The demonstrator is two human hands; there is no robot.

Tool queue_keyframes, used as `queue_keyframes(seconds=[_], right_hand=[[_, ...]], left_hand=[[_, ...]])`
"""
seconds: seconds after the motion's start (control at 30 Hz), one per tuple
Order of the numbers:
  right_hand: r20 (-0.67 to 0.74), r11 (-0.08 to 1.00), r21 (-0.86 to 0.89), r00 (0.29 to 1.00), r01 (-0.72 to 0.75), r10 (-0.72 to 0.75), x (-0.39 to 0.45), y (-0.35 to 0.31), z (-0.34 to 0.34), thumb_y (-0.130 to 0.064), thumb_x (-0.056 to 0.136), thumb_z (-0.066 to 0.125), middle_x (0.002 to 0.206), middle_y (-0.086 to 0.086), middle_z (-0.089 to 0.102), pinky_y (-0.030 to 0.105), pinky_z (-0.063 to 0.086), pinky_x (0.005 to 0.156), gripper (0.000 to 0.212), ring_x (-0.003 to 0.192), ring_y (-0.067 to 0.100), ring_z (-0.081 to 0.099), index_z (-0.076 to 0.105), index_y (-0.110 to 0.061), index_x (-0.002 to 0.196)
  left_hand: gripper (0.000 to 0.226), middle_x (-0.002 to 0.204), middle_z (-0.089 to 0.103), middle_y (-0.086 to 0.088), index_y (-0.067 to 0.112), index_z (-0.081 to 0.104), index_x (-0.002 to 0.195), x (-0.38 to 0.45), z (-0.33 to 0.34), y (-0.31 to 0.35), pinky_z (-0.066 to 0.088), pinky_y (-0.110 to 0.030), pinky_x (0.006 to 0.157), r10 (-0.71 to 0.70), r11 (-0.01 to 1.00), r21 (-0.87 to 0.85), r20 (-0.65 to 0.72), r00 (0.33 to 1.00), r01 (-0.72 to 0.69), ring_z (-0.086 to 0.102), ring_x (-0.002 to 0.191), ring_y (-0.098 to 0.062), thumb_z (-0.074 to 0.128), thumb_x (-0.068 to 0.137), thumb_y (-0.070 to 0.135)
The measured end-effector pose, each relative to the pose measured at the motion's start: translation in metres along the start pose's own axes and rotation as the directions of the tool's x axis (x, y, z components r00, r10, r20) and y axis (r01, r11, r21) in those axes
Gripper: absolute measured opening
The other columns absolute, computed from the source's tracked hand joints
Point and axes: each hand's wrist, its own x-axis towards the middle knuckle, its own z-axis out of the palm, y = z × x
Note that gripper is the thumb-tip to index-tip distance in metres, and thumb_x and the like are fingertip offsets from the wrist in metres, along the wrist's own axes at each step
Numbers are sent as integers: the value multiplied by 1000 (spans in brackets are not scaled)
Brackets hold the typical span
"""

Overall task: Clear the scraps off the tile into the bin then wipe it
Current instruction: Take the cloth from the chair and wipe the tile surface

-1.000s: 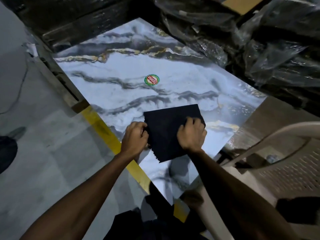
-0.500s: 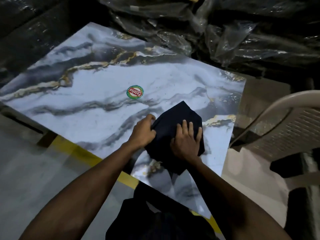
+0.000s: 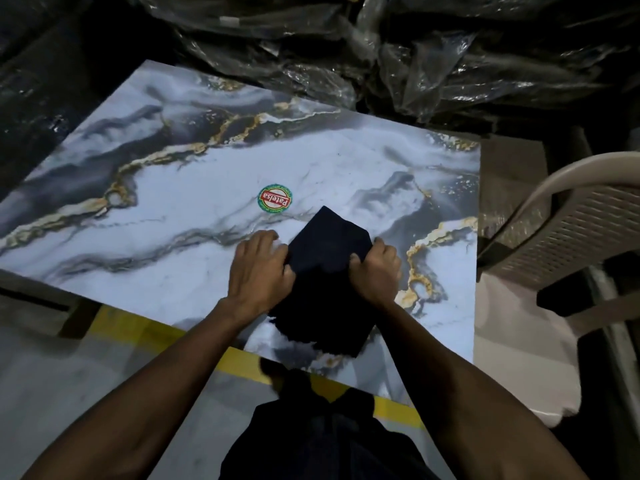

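Right hand (image 3: 375, 271) shifted off cloth (image 3: 325, 282) top, now gripping its edge.

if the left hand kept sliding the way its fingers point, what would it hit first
Probably the round sticker: the left hand points up the tile towards it, with only bare tile between. It may pass just right of it.

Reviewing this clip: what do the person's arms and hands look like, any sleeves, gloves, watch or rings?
Both arms are bare from the bottom of the frame to the wrists: no sleeves show. The left hand and right hand wear no gloves. No watch or band is visible at either wrist, and no ring on the fingers that show. Dark clothing appears on the torso below.
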Motion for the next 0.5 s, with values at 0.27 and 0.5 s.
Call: queue_keyframes(seconds=[0.27,0.5], right_hand=[[337,870,456,941,-188,26,41,-1,-19,-16,80,70,100,6,68,25,43,75,28,100,23,64,67,-13,108],[315,823,563,940,-73,-132,52,-2,-29,-23,77,71,70,-1,55,33,44,64,21,70,18,55,50,-20,75]], left_hand=[[67,156,31,-11,15,35,148,20,34,28,23,-43,117,262,965,-61,193,946,-254,29,145,-29,28,92,50],[67,155,33,-9,16,34,149,19,47,27,28,-45,114,203,979,-26,216,955,-202,32,143,-28,23,94,53]])
